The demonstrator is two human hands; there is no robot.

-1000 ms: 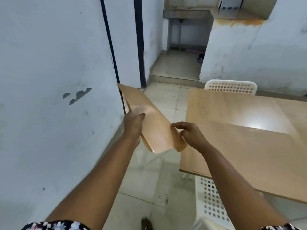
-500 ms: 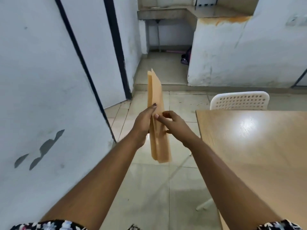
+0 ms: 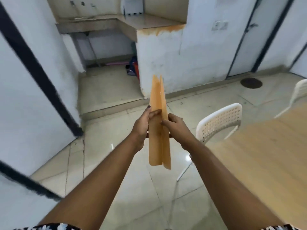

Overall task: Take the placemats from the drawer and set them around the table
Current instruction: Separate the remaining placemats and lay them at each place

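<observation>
A thin stack of tan placemats point(image 3: 158, 141) stands on edge in front of me, seen almost edge-on, with the sheets splayed slightly apart. My left hand point(image 3: 143, 125) grips the stack from the left, thumb over the front sheet. My right hand point(image 3: 174, 124) pinches the right-hand sheets from the other side. The light wooden table point(image 3: 259, 155) lies to my right, its near corner below my right forearm. The drawer is not in view.
A white perforated chair point(image 3: 219, 122) stands at the table's left side and another white chair point(image 3: 300, 90) at the far end. White walls with black trim close in on the left. A concrete counter point(image 3: 103, 25) and a white partition wall point(image 3: 159, 52) lie ahead, across pale tiled floor.
The placemats turned from lying flat-faced toward me to standing on edge. My view swung right, so the table moved to the right edge and more of the room ahead appeared.
</observation>
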